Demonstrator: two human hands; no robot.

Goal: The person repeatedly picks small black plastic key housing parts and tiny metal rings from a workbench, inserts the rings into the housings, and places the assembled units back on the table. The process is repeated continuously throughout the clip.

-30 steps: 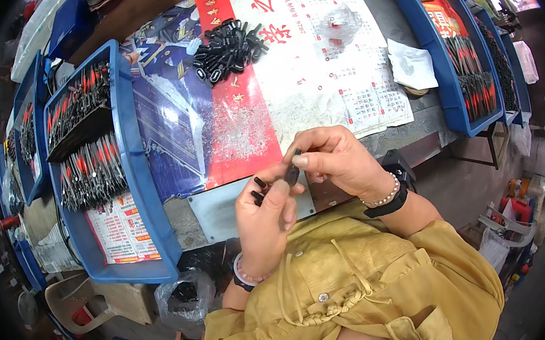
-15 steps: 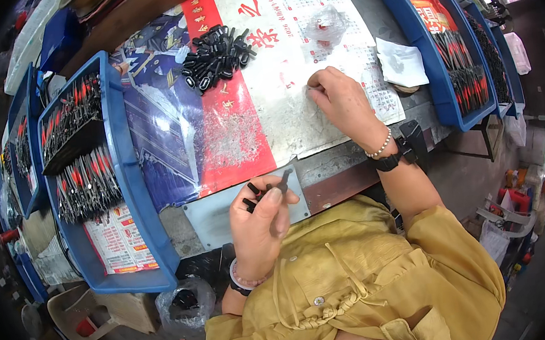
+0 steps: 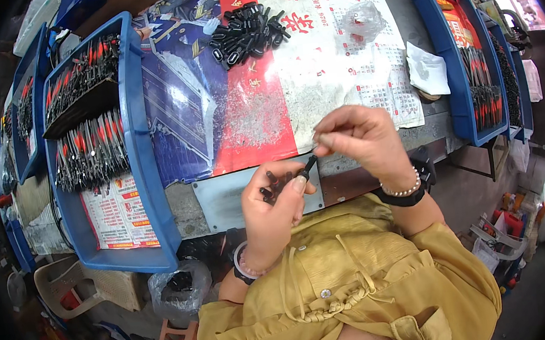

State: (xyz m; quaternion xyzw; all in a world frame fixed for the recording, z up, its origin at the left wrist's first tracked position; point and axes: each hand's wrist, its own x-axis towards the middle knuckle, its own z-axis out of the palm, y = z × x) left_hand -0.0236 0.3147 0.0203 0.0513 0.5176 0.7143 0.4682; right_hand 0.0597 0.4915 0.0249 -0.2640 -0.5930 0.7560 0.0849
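Several small black plastic parts [image 3: 273,188] lie in my left hand [image 3: 273,212], whose fingers curl round them above the table's front edge. Thumb and finger hold one dark, rod-like part [image 3: 310,165] with its end pointing up and to the right. My right hand [image 3: 368,141] is pinched just beside that end; whatever sits between its fingertips is too small to make out. Farther back rests a heap of black looped parts [image 3: 243,38]. Tiny clear bits [image 3: 254,119] are scattered over the red strip of the printed sheet.
Blue trays [image 3: 147,201] of black-and-red pieces stand at the left, and another blue tray [image 3: 471,121] stands at the right. A clear plastic bag [image 3: 363,20] and a white paper [image 3: 427,70] lie toward the back right. A grey metal plate [image 3: 220,208] borders the front edge.
My right hand has come from over the sheet toward my left hand, its fingertips now by the dark part's end. The left hand's part has turned more upright. The whole view has shifted.
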